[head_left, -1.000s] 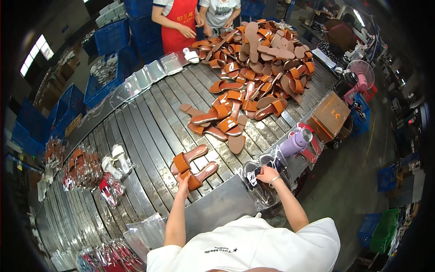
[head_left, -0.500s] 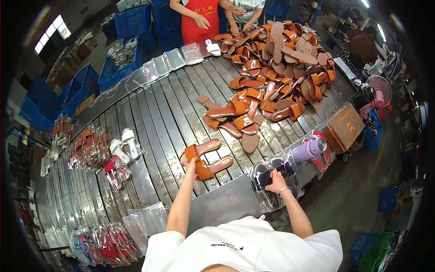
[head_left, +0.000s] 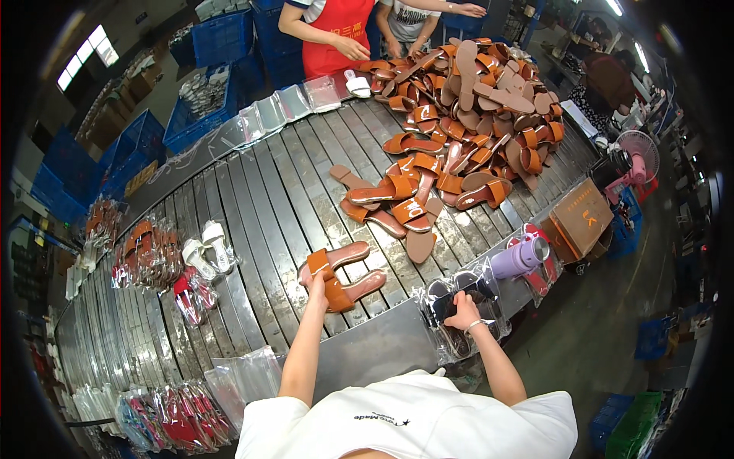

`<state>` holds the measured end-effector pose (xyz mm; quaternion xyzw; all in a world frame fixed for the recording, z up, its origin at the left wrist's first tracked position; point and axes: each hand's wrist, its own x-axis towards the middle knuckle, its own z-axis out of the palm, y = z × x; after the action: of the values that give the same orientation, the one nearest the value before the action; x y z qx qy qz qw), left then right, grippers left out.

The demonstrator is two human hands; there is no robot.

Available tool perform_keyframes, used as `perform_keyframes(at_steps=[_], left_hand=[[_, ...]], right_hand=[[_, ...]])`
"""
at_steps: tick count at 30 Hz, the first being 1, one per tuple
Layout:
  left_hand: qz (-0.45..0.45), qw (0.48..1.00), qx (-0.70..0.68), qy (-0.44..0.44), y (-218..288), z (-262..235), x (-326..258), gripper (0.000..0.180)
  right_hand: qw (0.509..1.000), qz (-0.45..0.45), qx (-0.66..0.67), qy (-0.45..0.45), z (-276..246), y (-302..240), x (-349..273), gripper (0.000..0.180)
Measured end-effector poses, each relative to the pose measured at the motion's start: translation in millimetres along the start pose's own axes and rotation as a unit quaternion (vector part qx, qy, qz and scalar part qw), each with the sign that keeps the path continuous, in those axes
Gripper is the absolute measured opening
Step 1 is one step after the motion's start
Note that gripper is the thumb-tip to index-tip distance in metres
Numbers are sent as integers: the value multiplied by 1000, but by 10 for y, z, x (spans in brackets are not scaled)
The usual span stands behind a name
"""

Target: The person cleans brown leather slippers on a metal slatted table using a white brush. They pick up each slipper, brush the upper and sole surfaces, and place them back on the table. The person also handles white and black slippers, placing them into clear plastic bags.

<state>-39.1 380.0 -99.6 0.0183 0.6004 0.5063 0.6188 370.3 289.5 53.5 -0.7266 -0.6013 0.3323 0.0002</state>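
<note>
A pair of orange-brown slide sandals lies on the slatted conveyor in front of me, soles down and toes toward the left. At their strap end my left hand is closed on them. Off to the right, on the metal edge of the conveyor, a clear plastic bag holds black sandals. My right hand is closed at the upper part of that bag; its fingertips are partly hidden. A large heap of matching orange-brown sandals covers the far right.
A lilac flask lies by the bagged pair, before a cardboard box. White sandals and bagged brown sandals sit at the left. Clear bags hang over the near edge. Across the belt stands a person in a red apron.
The sandals in my left hand have shifted slightly left and down. My right hand stays at the bagged black sandals. Across the belt, an arm now stretches out to the right.
</note>
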Motion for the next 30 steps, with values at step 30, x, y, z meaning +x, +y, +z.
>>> perform_keyframes(at_steps=[30], left_hand=[[107, 987, 103, 56, -47, 237, -485, 48]], right_hand=[[980, -194, -38, 18, -765, -877, 258, 20]])
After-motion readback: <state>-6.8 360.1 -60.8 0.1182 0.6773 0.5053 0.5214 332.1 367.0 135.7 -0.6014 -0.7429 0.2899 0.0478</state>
